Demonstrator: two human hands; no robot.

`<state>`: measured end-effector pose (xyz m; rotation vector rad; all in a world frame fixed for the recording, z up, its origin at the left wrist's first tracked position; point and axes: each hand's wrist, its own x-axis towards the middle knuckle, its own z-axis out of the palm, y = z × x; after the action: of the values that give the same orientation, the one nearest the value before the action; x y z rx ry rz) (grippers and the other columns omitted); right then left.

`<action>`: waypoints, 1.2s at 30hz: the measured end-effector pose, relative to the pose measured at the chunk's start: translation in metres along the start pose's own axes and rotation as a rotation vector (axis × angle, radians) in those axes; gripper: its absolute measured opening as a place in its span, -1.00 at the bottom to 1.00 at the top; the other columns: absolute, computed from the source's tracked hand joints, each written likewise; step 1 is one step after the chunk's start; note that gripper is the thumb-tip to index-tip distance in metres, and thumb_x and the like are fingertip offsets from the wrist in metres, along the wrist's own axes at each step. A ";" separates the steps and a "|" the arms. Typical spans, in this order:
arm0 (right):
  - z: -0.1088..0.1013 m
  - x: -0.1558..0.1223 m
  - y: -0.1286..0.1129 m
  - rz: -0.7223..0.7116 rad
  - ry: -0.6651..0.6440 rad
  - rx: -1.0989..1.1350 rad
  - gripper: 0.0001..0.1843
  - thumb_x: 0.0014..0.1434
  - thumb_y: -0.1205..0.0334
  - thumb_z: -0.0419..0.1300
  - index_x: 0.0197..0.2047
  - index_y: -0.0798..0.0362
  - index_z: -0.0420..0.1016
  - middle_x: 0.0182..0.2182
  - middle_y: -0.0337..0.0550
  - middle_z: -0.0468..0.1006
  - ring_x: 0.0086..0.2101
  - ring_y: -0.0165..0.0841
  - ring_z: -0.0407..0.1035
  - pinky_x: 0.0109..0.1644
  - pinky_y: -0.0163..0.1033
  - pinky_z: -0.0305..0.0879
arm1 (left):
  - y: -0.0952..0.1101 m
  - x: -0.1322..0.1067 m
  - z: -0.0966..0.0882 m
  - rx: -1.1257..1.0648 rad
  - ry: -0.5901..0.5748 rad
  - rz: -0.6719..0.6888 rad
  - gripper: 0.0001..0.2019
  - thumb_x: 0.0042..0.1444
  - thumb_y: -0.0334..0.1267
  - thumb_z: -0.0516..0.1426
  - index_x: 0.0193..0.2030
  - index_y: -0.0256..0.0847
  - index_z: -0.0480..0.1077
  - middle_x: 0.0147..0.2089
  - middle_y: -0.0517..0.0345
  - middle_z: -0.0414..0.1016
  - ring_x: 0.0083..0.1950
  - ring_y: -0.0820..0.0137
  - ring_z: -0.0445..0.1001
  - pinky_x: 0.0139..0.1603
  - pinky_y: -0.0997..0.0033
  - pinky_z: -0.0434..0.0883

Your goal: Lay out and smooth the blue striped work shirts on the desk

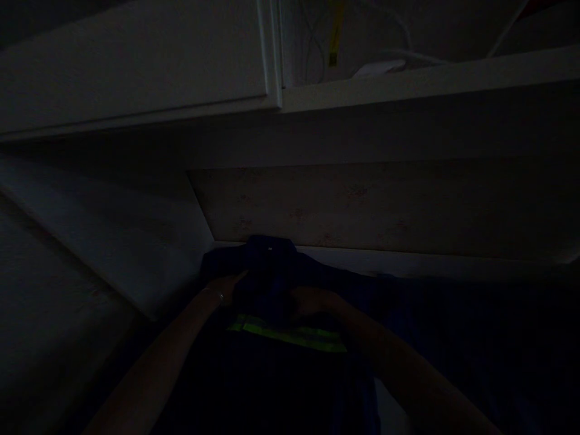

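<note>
The scene is very dark. A dark blue garment [272,266] with a yellow-green reflective stripe [290,335] lies inside a pale wooden compartment. My left hand [222,290] rests against the garment's left side, a ring on one finger. My right hand [312,302] lies on the cloth just above the stripe, fingers curled into the fabric. Whether either hand grips the cloth is too dim to tell.
A pale back panel [385,205] and a slanted side panel [118,235] wall in the space. Above, a shelf edge [430,78] carries white cables [399,54] and a yellow tag [335,30]. A cabinet door [136,60] hangs upper left.
</note>
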<state>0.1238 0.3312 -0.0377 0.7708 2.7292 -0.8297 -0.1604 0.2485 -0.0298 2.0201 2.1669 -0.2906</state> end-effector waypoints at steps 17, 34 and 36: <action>-0.028 -0.026 0.022 0.085 0.632 0.019 -0.26 0.22 0.35 0.07 0.43 -0.12 -0.02 0.39 -0.02 0.03 0.32 -0.13 0.00 0.32 0.03 0.06 | 0.040 0.006 0.000 0.119 0.352 -0.215 -0.35 0.18 -0.29 -0.01 0.43 -0.22 -0.02 0.50 -0.20 -0.17 0.44 -0.10 -0.02 0.25 -0.45 0.07; 0.063 -0.382 0.205 1.089 0.962 0.196 -0.52 0.21 0.13 0.09 0.16 0.12 0.42 0.18 0.12 0.36 0.16 -0.11 0.27 0.22 -0.07 0.20 | 0.317 -0.138 0.031 -0.950 -0.087 0.255 -0.63 0.20 -0.03 0.02 0.02 -0.13 0.44 0.06 0.07 0.55 0.05 0.31 0.51 0.09 0.36 0.42; 0.058 -0.412 0.229 1.242 0.972 0.194 -0.39 0.19 0.08 0.11 0.24 0.23 0.31 0.23 0.35 0.23 0.18 0.07 0.21 0.18 0.12 0.20 | 0.357 -0.117 0.037 -0.864 -0.136 0.244 -0.62 0.21 -0.06 0.02 0.05 -0.19 0.43 0.06 0.02 0.56 0.06 0.32 0.51 0.07 0.41 0.40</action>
<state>0.5959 0.2858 -0.0624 2.9905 1.8694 -0.4007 0.2039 0.1496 -0.0469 1.6387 1.5261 0.4542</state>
